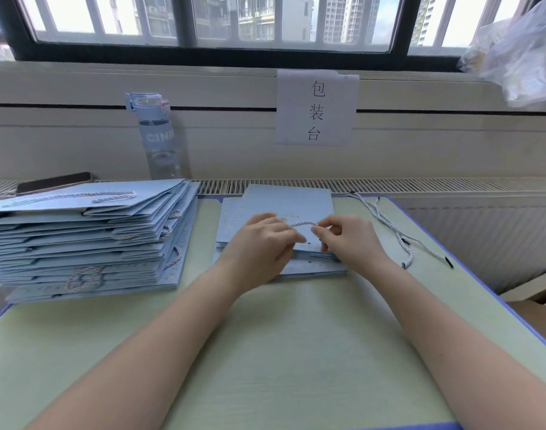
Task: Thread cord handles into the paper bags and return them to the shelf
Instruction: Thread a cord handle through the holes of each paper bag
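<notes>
**Q:** Where is the work going on?

**A:** In the centre of the frame. A pale blue paper bag [292,201] lies flat on a small pile of the same bags, on a light green worktop [265,336]. Both hands meet over its near edge.

**Q:** What are the hands doing?

**A:** The left hand [261,242] has its fingers curled over the bag's near edge, holding it down. The right hand [351,242] pinches a twisted white cord [302,224] between thumb and forefinger. The cord arches from that pinch across to the left hand, where it goes out of sight under the fingers. Whether it has passed through a hole I cannot tell.

**Q:** How would these things handle?

**A:** The bag looks light, stiff along its folded edge and easily creased, so it is best held flat near the small punched holes. The cord looks soft and limp. The loose cords [389,231] at the right of the frame show dark tips, probably the firm part. A pinch just behind the tip should steer it best.

**Q:** Anything else nearby?

**A:** A tall stack of bags [88,231] with handles fitted is at the left. A water bottle [157,135] stands at the upper left, against the wall.
</notes>
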The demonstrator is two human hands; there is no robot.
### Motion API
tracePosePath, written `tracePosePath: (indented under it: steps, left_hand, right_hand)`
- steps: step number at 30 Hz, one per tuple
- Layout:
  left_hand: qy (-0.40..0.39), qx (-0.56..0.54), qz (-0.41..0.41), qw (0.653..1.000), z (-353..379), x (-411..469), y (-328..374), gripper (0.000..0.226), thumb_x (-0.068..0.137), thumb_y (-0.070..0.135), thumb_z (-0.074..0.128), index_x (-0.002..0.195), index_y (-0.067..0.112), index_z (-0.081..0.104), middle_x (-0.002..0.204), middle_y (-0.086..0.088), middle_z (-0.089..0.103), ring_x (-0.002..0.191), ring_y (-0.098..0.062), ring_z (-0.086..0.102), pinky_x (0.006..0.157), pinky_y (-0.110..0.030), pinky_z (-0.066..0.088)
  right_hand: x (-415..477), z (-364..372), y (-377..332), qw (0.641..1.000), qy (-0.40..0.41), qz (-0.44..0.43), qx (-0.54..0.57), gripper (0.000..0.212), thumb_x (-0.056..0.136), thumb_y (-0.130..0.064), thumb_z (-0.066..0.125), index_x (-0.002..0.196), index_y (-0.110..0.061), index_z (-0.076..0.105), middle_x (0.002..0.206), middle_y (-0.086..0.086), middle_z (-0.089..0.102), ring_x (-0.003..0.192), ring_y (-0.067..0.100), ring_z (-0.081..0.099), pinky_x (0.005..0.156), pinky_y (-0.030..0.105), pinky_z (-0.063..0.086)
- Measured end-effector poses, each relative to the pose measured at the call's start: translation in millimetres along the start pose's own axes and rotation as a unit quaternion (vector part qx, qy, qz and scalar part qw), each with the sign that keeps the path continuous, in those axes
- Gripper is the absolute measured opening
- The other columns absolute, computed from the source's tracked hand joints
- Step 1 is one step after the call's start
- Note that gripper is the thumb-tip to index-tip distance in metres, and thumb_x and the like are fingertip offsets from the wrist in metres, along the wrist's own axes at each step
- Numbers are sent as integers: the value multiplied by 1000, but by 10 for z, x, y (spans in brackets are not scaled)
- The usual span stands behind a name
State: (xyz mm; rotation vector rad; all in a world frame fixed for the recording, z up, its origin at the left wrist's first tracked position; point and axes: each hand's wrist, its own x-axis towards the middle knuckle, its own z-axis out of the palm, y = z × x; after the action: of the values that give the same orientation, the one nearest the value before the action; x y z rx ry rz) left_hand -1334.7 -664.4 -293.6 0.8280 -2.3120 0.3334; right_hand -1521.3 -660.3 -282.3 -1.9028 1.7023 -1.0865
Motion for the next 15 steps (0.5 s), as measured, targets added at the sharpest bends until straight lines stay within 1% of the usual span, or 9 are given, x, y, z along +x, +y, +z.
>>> tracePosePath:
  steps: [2, 3, 4, 5, 7, 10, 11, 13, 15]
  left_hand:
    - [-94, -17, -62, 993, 79, -56, -9, 31, 91, 32, 50, 112, 18, 68, 114, 4, 68, 108, -14, 60, 105, -29, 29]
    - [-132, -31, -107, 985, 96, -79, -43, 35, 92, 35, 54, 122, 18, 63, 125, 5, 62, 118, -13, 54, 107, -28, 26]
    - [-150, -47, -143, 977, 106, -100, -85, 39, 92, 36, 56, 126, 18, 59, 131, 4, 58, 123, -13, 50, 106, -26, 28]
    - [-148, -56, -170, 973, 100, -111, -115, 40, 91, 37, 58, 126, 17, 59, 129, 3, 59, 121, -15, 50, 103, -27, 34]
    - [-131, -39, -182, 974, 93, -113, -144, 41, 90, 45, 54, 114, 15, 65, 115, 0, 66, 109, -20, 57, 92, -34, 44]
    - [-141, -2, -157, 977, 86, -85, -152, 59, 84, 56, 31, 97, 12, 69, 101, 0, 71, 98, -21, 62, 85, -37, 46]
    - [-147, 8, -147, 978, 96, -85, -168, 59, 85, 56, 29, 95, 14, 69, 99, 2, 72, 96, -21, 63, 86, -36, 45]
    - [-153, 21, -133, 979, 72, -83, -207, 43, 90, 48, 40, 94, 18, 72, 96, 3, 72, 94, -21, 64, 87, -33, 42]
    - [-171, -12, -137, 976, -18, -76, -255, 25, 89, 41, 58, 93, 22, 74, 96, 1, 72, 94, -20, 63, 86, -33, 46]
  right_hand:
    - [11, -11, 5, 1000, 19, 16, -4, 14, 85, -30, 66, 82, -17, 67, 64, -1, 64, 54, 1, 54, 47, 11, 39]
    - [16, -21, 6, 999, 26, 22, -15, 15, 84, -32, 68, 79, -17, 67, 66, -3, 63, 59, 1, 55, 50, 9, 37]
    - [20, -28, 12, 999, 28, 28, -23, 16, 83, -32, 69, 77, -18, 66, 67, -6, 62, 62, 1, 54, 52, 7, 35]
    - [23, -35, 17, 999, 27, 34, -22, 15, 83, -32, 69, 76, -19, 66, 68, -7, 62, 64, 2, 54, 54, 7, 35]
    - [24, -31, 24, 999, 13, 44, -3, 10, 84, -27, 69, 78, -19, 68, 71, -5, 65, 68, 4, 58, 58, 7, 37]
    - [8, -1, 24, 998, -10, 57, 25, 4, 85, -19, 65, 83, -18, 69, 70, -4, 68, 63, -5, 58, 51, 4, 39]
    - [5, 7, 24, 997, -16, 61, 34, 4, 85, -18, 64, 84, -18, 68, 69, -5, 68, 61, -7, 58, 48, 4, 40]
    - [10, -2, 22, 996, -34, 71, 49, 5, 87, -17, 61, 85, -19, 66, 68, -7, 68, 65, 0, 60, 54, 10, 46]
    - [25, -34, 20, 993, -61, 83, 65, 6, 87, -14, 57, 85, -17, 61, 70, -7, 70, 65, 7, 58, 66, 23, 48]
